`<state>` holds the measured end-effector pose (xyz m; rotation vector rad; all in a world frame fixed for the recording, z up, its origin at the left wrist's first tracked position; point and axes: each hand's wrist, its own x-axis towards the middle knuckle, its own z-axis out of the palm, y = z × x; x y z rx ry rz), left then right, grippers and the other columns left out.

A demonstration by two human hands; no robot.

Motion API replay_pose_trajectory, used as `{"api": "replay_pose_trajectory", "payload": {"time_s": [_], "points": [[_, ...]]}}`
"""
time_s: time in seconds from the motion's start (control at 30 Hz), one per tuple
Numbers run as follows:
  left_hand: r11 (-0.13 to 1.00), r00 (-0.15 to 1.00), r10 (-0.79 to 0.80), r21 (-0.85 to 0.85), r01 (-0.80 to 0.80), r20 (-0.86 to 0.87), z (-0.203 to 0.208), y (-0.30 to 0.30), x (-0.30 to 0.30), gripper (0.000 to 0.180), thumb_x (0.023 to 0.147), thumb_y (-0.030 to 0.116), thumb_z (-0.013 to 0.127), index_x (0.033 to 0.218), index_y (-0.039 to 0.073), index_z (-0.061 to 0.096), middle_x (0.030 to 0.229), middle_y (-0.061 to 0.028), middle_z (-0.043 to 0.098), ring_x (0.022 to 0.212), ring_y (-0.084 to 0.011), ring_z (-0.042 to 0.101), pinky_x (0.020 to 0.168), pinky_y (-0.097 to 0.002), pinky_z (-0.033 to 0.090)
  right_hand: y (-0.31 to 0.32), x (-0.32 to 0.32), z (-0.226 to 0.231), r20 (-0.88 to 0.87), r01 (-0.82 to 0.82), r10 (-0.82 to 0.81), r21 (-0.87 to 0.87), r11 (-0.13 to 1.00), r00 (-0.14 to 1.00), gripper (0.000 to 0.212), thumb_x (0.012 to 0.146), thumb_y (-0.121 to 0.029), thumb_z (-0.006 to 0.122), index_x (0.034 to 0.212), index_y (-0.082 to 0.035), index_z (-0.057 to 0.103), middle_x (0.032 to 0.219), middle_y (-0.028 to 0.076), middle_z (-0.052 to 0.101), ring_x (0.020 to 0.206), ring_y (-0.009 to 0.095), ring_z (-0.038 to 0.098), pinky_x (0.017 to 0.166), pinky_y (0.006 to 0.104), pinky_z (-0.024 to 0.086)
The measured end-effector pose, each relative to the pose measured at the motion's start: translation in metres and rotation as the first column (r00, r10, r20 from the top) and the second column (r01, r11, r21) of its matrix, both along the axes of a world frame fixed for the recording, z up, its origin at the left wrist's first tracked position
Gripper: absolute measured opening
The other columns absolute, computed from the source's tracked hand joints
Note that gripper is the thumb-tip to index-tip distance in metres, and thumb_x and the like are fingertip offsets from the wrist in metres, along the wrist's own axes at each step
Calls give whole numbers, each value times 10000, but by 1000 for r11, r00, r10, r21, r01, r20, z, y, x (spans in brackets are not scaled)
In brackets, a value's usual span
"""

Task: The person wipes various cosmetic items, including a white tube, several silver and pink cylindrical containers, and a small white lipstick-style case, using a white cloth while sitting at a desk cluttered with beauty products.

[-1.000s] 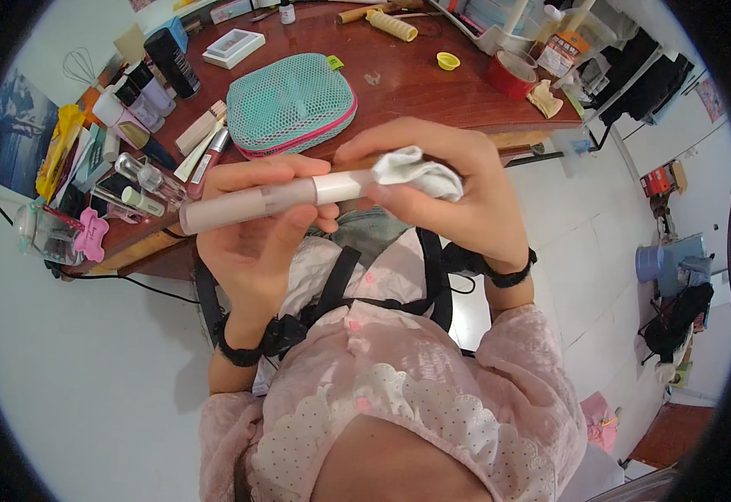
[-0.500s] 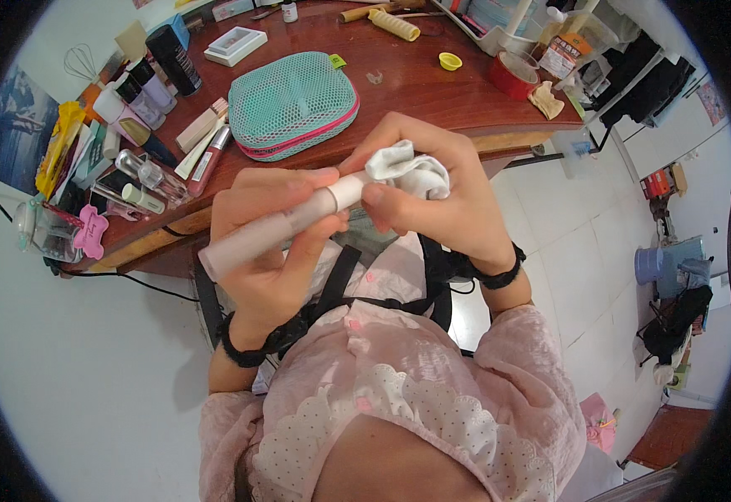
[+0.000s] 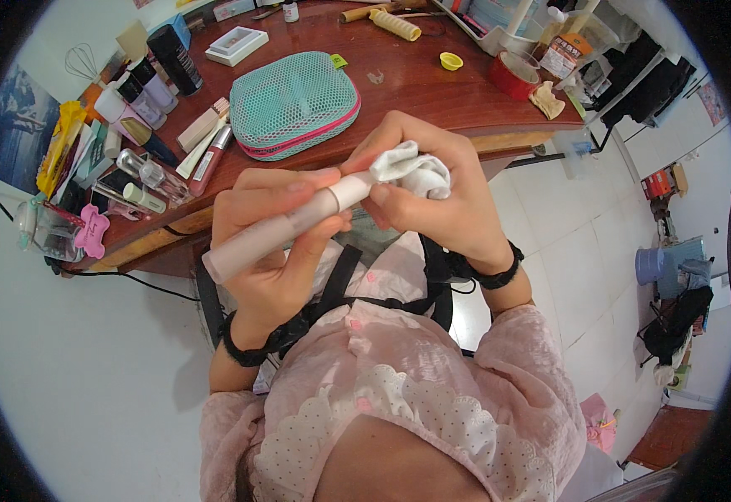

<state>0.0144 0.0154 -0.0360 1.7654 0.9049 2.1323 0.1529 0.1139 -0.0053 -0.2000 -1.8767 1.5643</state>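
Observation:
A slim pale pink cosmetic tube with a lighter end slants up to the right between my hands, above my lap. My left hand grips it around the middle, with the thumb below and the fingers over the top. A crumpled white cloth is bunched in my right hand. Thumb and fingers of that hand press the cloth against the tube's light upper end. What lies under the cloth is hidden.
Beyond my hands, a mint mesh pouch with pink trim lies on the brown desk. Several bottles and cosmetics crowd the left side, including a black bottle. A red tape roll and a yellow cap are at the right.
The tube and both hands have shifted very slightly to the right. Both grips look the same.

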Motion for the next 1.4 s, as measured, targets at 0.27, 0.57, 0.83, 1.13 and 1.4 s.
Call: {"api": "replay_pose_trajectory", "payload": {"time_s": [0.27, 0.57, 0.83, 1.13, 1.4], "points": [[1000, 1000, 10, -14, -10, -8, 0, 0, -1, 328, 753, -83, 621, 1021, -17, 445, 1020, -217, 534, 778, -207, 609, 644, -270, 550, -3, 1, 3, 36, 17, -17, -3, 1000, 999, 148, 727, -25, 561, 864, 32, 568, 735, 44, 586, 580, 49, 516, 494, 182, 400], [999, 999, -4, -43, 6, 44, 1, -1, -1, 324, 750, -90, 618, 1016, -32, 443, 1018, -218, 532, 745, -208, 612, 645, -278, 550, -3, 0, 3, 50, 25, -26, 16, 1000, 998, 154, 732, -24, 558, 875, 30, 569, 736, 38, 590, 586, 42, 514, 500, 177, 400], [992, 990, -108, -48, 113, 88, 3, 0, -6, 294, 768, -87, 588, 1019, -38, 442, 1037, -226, 529, 761, -235, 616, 662, -315, 547, -5, 0, 1, 35, 77, -80, 83, 994, 996, 159, 747, -9, 534, 896, 27, 578, 727, 31, 587, 570, 35, 507, 484, 172, 390], [819, 873, -362, -336, 466, 327, 15, -4, -21, 182, 887, 97, 485, 999, -43, 451, 1072, -249, 525, 843, -303, 629, 659, -322, 539, 5, 5, 10, 58, 151, -158, 114, 982, 986, 164, 819, -49, 509, 961, -24, 589, 741, 26, 599, 597, 71, 541, 542, 219, 441], [683, 879, -249, -570, 457, 407, 19, -9, -8, 276, 912, 69, 438, 1178, 21, 387, 851, -45, 505, 580, -33, 371, 511, -149, 297, 7, -5, -1, -88, 223, -207, 275, 935, 974, 209, 834, -54, 495, 1036, -33, 542, 849, 78, 621, 668, 109, 578, 590, 239, 453]]}}
